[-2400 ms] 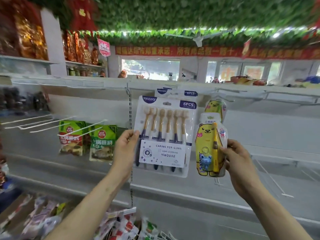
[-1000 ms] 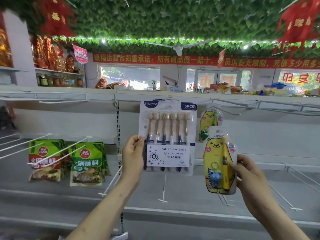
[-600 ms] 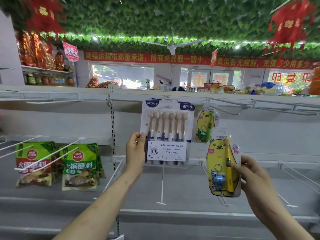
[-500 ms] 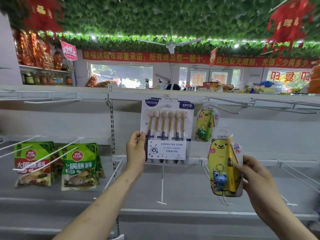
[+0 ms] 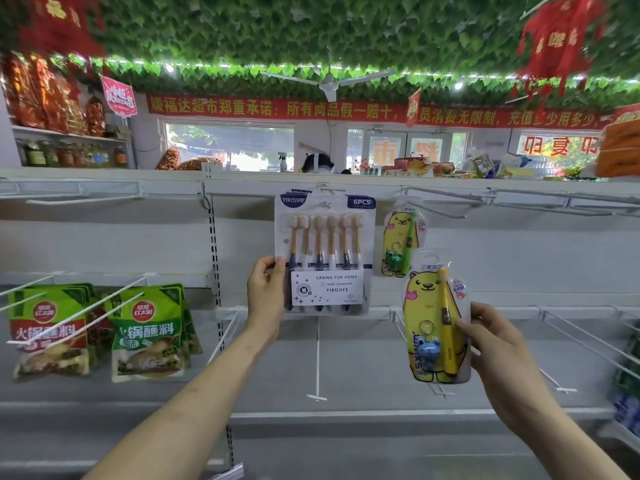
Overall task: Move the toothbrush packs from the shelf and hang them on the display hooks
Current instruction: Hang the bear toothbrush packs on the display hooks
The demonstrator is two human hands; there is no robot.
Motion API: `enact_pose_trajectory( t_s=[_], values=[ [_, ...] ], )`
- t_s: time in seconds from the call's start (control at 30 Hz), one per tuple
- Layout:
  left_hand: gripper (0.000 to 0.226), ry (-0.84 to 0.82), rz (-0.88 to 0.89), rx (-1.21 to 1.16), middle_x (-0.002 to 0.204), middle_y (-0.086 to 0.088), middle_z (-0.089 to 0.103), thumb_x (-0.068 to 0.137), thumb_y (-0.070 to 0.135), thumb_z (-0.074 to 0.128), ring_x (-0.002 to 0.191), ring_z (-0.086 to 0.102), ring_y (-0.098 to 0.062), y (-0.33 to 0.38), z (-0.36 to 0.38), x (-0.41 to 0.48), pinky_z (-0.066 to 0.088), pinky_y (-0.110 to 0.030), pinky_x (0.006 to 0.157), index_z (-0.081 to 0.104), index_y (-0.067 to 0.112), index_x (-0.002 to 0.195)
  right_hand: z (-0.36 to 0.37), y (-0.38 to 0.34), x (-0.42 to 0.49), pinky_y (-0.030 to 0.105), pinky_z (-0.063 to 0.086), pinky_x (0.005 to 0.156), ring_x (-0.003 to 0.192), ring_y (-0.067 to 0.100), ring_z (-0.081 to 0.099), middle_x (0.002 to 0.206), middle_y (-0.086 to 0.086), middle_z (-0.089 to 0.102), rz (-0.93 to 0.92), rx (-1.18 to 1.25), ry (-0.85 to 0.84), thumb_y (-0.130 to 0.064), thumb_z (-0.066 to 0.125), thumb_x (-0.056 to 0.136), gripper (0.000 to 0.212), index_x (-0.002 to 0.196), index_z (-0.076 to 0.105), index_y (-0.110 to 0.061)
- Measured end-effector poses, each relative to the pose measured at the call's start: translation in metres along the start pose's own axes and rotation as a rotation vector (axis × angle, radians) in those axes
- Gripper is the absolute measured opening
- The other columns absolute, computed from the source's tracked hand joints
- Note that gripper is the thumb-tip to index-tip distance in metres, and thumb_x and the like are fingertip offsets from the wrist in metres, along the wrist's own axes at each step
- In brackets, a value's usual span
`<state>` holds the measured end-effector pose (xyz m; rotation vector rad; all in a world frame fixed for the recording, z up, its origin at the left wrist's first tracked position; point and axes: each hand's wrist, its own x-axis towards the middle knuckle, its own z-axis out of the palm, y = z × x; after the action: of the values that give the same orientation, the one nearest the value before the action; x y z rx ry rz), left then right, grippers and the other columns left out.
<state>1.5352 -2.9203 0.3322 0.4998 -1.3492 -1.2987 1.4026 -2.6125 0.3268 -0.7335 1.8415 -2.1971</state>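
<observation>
Left hand (image 5: 265, 292): six-pack (image 5: 325, 254) edge; right hand (image 5: 498, 341): bear-pack (image 5: 431, 323)

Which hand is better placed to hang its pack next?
Left, likely. The left hand grips the 6-pack with its top up at a hook; the right hand holds the bear pack low, beneath the hung pack.

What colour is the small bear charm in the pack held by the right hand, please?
Blue; the bear charm shows best in the head view.

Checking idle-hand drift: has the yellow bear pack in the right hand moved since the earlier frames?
Yes. The yellow bear pack dropped lower and rightward of the hung bear pack.
</observation>
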Motion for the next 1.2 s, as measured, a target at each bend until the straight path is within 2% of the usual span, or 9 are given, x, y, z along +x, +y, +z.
enact_pose_trajectory(
  t_s=[0.07,0.2,0.43,0.53,0.63,0.9,1.0,1.1,1.2],
  values=[
    [0.013,0.003,0.017,0.012,0.101,0.000,0.070,0.107,0.023,0.059,0.085,0.065,0.000,0.001,-0.003,-0.001,0.051,-0.012,0.074,0.065,0.015,0.115,0.001,0.000,-0.002,0.043,0.058,0.075,0.103,0.026,0.074,0.105,0.003,0.078,-0.006,-0.004,0.000,-0.009,0.052,0.108,0.021,0.118,0.070,-0.017],
    [0.014,-0.022,-0.004,0.024,0.103,0.004,0.069,0.105,0.020,0.062,0.092,0.063,-0.007,-0.003,-0.013,0.002,0.050,-0.024,0.085,0.064,0.016,0.118,0.004,-0.002,-0.005,0.048,0.061,0.082,0.098,0.021,0.077,0.102,-0.001,0.079,0.002,-0.019,-0.011,-0.011,0.052,0.108,0.019,0.116,0.068,-0.018],
    [0.034,0.020,0.039,0.149,0.133,0.001,0.062,0.101,0.032,0.069,0.126,0.058,-0.017,-0.002,-0.027,-0.011,0.047,-0.036,0.110,0.057,0.023,0.131,0.007,-0.002,-0.007,0.051,0.063,0.087,0.101,0.023,0.077,0.107,0.004,0.078,0.018,-0.022,0.006,-0.010,0.051,0.108,0.020,0.120,0.067,-0.014],
    [0.023,0.008,0.110,0.209,0.132,0.001,0.059,0.102,0.029,0.065,0.119,0.057,-0.016,0.006,-0.018,-0.041,0.049,-0.029,0.098,0.058,0.032,0.123,0.004,-0.001,-0.008,0.048,0.063,0.087,0.103,0.021,0.076,0.111,0.006,0.077,0.025,-0.026,0.029,-0.009,0.050,0.108,0.021,0.120,0.067,-0.014],
    [0.014,-0.164,0.153,0.178,0.116,0.005,0.067,0.103,0.018,0.064,0.104,0.062,-0.010,0.015,0.004,-0.080,0.050,-0.021,0.087,0.065,0.030,0.111,-0.004,-0.003,-0.007,0.044,0.062,0.085,0.100,0.019,0.076,0.107,0.005,0.077,0.026,-0.025,0.037,-0.008,0.050,0.108,0.021,0.118,0.068,-0.013],
    [0.016,-0.661,0.067,0.170,0.104,0.007,0.074,0.107,0.021,0.056,0.098,0.072,-0.013,0.023,0.121,-0.152,0.058,-0.031,0.085,0.067,0.029,0.117,-0.066,-0.007,0.019,0.052,0.062,0.092,0.105,0.026,0.075,0.106,0.005,0.077,-0.027,-0.025,-0.038,-0.012,0.055,0.107,0.016,0.118,0.067,-0.015],
    [0.020,-0.650,0.050,0.167,0.107,0.002,0.071,0.107,0.021,0.058,0.097,0.072,-0.018,0.024,0.175,-0.170,0.061,-0.036,0.083,0.062,0.033,0.123,-0.109,-0.014,0.039,0.057,0.061,0.092,0.106,0.031,0.074,0.104,0.008,0.075,-0.061,-0.036,-0.053,-0.012,0.056,0.107,0.014,0.116,0.066,-0.015],
    [0.026,-0.622,0.064,0.213,0.108,0.005,0.071,0.105,0.020,0.063,0.096,0.070,-0.015,0.029,0.223,-0.189,0.060,-0.030,0.077,0.060,0.041,0.120,-0.153,-0.023,0.059,0.065,0.057,0.093,0.109,0.040,0.070,0.108,0.015,0.073,-0.105,-0.029,-0.081,-0.010,0.059,0.105,0.014,0.115,0.067,-0.014],
    [0.018,-0.574,0.119,0.225,0.095,0.010,0.073,0.106,0.018,0.060,0.080,0.067,-0.006,0.036,0.262,-0.203,0.056,-0.023,0.070,0.064,0.035,0.110,-0.188,-0.033,0.076,0.070,0.055,0.092,0.109,0.042,0.069,0.108,0.015,0.072,-0.131,-0.025,-0.105,-0.011,0.061,0.104,0.014,0.114,0.069,-0.016]
  ],
)
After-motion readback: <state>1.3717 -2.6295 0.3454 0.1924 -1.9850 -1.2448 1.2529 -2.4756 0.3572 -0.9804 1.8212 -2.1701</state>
